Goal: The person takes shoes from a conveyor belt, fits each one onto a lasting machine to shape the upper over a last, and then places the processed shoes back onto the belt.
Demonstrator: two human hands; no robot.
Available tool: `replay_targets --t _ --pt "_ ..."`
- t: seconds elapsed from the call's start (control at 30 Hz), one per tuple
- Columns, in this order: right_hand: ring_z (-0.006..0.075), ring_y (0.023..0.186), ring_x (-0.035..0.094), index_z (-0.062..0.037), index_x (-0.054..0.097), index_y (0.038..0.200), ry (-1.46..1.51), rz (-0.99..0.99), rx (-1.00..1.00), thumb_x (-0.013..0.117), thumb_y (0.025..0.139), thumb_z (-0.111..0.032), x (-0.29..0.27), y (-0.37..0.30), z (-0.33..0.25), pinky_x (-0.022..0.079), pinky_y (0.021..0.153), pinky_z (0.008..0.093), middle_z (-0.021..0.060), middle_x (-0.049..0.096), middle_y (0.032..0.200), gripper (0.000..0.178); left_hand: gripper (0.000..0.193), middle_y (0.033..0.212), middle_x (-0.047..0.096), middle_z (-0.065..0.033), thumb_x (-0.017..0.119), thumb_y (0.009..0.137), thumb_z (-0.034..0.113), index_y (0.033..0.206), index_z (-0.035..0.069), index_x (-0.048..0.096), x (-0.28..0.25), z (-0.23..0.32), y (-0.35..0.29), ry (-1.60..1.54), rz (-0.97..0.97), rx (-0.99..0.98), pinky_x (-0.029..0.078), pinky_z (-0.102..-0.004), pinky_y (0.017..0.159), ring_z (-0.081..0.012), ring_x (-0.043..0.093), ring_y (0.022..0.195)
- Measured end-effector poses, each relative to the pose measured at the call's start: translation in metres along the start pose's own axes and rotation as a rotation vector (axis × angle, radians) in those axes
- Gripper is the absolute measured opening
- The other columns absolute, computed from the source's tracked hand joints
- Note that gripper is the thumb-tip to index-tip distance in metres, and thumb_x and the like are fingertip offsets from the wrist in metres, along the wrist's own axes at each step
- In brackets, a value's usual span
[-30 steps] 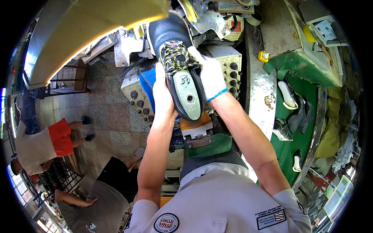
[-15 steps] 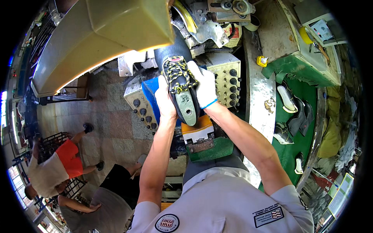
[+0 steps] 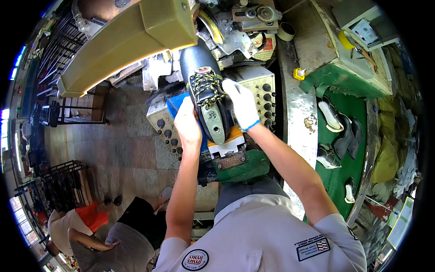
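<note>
Right hand (image 3: 240, 105) had eased outward from shoe (image 3: 206, 93) | shoe lay between 2 hands, long axis toe-forward, left hand (image 3: 187, 124) nearer, against its side | clamped or not: couldn't tell

Ahead of you, top side up, was a black shoe (image 3: 199, 75), its smooth toe pointing away and its heel end toward you. Black-and-yellow laces (image 3: 206, 88) crisscrossed its front, and a grey-green last (image 3: 212, 121) filled the opening, showing dark handwritten marks and a round hole near the heel.
</note>
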State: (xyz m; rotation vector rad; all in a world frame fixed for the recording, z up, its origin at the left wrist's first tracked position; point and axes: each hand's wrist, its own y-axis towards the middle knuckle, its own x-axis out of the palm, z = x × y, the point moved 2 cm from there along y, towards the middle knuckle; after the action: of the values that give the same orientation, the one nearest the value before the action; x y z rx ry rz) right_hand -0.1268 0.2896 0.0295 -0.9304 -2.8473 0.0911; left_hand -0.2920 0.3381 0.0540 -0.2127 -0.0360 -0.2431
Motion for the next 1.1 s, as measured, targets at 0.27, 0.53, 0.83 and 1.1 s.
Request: replay_targets --t 0.27,0.53,0.83,1.1 --pt "0.0191 0.102 0.070 0.0102 0.046 0.145 0.133 0.135 0.125 0.066 0.100 -0.027 -0.097 -0.097 -0.014 0.054 0.084 0.0263 0.0184 0.068 0.123 0.062 0.082 0.131 0.061 -0.0245 0.082 0.083 0.021 0.149 -0.005 0.039 0.044 0.041 -0.053 0.687 0.194 0.405 0.047 -0.0409 0.103 -0.0365 0.063 0.118" --pt "0.0223 0.110 0.068 0.0121 0.046 0.144 0.073 0.150 0.172 0.063 0.101 -0.016 -0.135 -0.149 0.001 0.052 0.096 0.0314 0.0196 0.067 0.129 0.055 0.069 0.122 0.066 -0.0211 0.081 0.079 0.015 0.140 0.006 0.049 0.054 0.035 -0.054 0.750 0.290 0.453 0.050 -0.0448 0.096 -0.0390 0.065 0.111" --pt "0.0201 0.115 0.065 0.0128 0.049 0.142 0.181 0.007 0.225 0.068 0.097 -0.008 -0.169 -0.148 0.009 0.051 0.101 0.0311 0.0192 0.068 0.127 0.053 0.050 0.102 0.075 -0.0146 0.083 0.077 0.021 0.119 0.006 0.062 0.071 0.048 -0.049 0.695 0.385 0.155 0.053 -0.0407 0.086 -0.0321 0.072 0.093" --pt "0.0230 0.112 0.067 0.0130 0.047 0.143 0.202 -0.106 0.265 0.066 0.098 -0.013 -0.200 -0.143 0.017 0.051 0.101 0.0330 0.0206 0.067 0.127 0.055 0.047 0.103 0.076 -0.0147 0.080 0.078 0.023 0.119 0.007 0.064 0.083 0.053 -0.059 0.691 0.427 0.169 0.053 -0.0403 0.087 -0.0316 0.072 0.096"
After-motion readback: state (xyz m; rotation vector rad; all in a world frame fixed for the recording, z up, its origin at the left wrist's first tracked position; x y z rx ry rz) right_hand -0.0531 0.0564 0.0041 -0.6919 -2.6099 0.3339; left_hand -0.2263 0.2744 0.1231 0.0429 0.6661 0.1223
